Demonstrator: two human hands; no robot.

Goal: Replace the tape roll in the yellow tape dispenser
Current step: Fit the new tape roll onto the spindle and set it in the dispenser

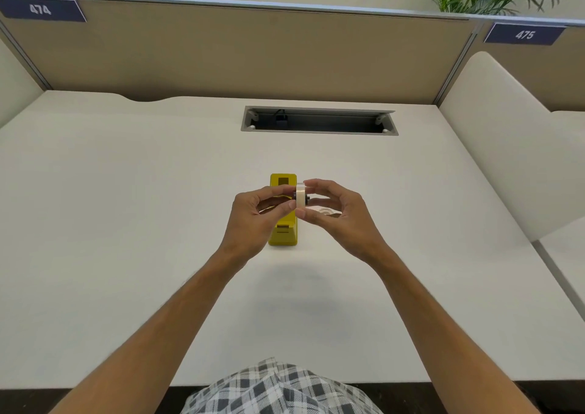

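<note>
Step in hand: the tape roll is held up between both hands above the dispenser, edge-on to the camera; a dark hub shows at its centre. I judge the hub is being fitted into or pulled out of the roll; which of the two cannot be told.
Left hand: fingers curled, its fingertips pinching at the roll's left face, near the hub.
Right hand: thumb and fingers curled round the roll's rim, gripping it from the right.
Dispenser: yellow, standing on the table about midway between the left and right edges, nearer the front edge than the cable slot; partly hidden by the left hand. Its cradle looks empty, though most of it is covered.
Second roll: something pale and round lies on the table just right of the dispenser, under the right hand; too hidden to say whether it is the other roll.
Next move: if the hub is seated, lower the roll into the cradle so the hub ends drop into the side slots, with the loose end towards the cutter. It calls for keeping the roll square to the dispenser.
</note>
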